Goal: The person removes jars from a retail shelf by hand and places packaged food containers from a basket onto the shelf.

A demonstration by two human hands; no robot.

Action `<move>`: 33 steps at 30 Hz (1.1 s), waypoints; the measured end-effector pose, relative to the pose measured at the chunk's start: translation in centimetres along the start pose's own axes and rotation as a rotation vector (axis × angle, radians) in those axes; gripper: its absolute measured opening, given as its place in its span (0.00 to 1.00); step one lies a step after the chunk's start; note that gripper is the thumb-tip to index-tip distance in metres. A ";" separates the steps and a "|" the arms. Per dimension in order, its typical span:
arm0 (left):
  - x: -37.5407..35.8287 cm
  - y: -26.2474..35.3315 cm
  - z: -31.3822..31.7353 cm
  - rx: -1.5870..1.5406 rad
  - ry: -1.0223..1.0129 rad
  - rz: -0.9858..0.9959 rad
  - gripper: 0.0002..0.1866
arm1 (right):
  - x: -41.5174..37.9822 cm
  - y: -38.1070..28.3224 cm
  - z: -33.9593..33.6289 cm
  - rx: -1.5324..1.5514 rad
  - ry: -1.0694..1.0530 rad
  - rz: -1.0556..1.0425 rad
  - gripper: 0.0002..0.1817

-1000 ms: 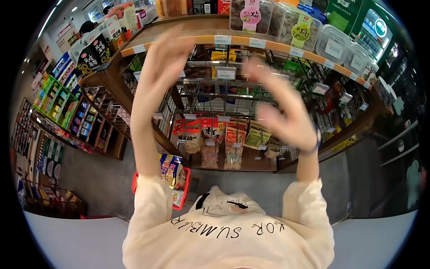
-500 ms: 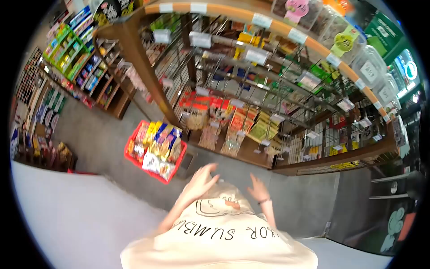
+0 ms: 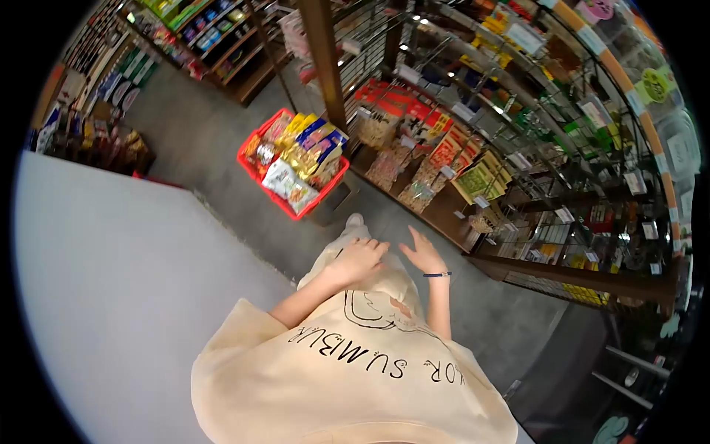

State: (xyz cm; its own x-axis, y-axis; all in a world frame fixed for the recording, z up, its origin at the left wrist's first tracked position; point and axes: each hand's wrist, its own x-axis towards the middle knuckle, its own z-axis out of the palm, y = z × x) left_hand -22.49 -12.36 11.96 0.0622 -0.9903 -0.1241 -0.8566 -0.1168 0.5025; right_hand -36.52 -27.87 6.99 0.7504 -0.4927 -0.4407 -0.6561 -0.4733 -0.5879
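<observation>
My left hand (image 3: 361, 259) is held in front of my cream shirt (image 3: 296, 399), fingers apart and nothing in them. To its right, my right hand (image 3: 424, 254) is also open and holds nothing, with its thumb spread and a dark blue band on the wrist. Ahead and to the left of both hands stands a red shopping basket (image 3: 285, 208), filled with packaged goods. Blue and gold packets (image 3: 316, 148) lie on top of the load, with a white packet (image 3: 289, 185) at the near side. Neither hand touches the basket.
A shelf rack (image 3: 325, 59) with hanging packets (image 3: 444, 148) and price tags runs along the right. Farther back at the left are more stocked shelves (image 3: 214, 37). A pale flat surface (image 3: 126, 296) fills the near left, beside the grey floor (image 3: 200, 140).
The view has swung, so the basket and shelves sit higher and farther right. My hands have come closer together in front of me, and one shoe now shows.
</observation>
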 end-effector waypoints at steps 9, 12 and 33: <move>-2.6 0.2 0.4 -0.114 0.089 -0.115 0.21 | -1.8 6.4 6.9 -0.125 -0.298 0.181 0.37; -2.2 0.1 0.6 -0.115 0.169 -0.082 0.19 | -1.0 6.3 6.8 -0.160 -0.298 0.152 0.36; -17.4 -18.6 -4.8 -0.143 0.017 -0.447 0.22 | 9.5 -13.1 20.0 -0.155 -0.199 -0.108 0.32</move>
State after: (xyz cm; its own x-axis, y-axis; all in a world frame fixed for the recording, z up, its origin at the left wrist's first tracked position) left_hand -5.21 6.69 8.90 0.4185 -0.8413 -0.3422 -0.6648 -0.5405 0.5157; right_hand -19.18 -11.74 -3.03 0.8077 -0.2877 -0.5147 -0.5647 -0.6287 -0.5347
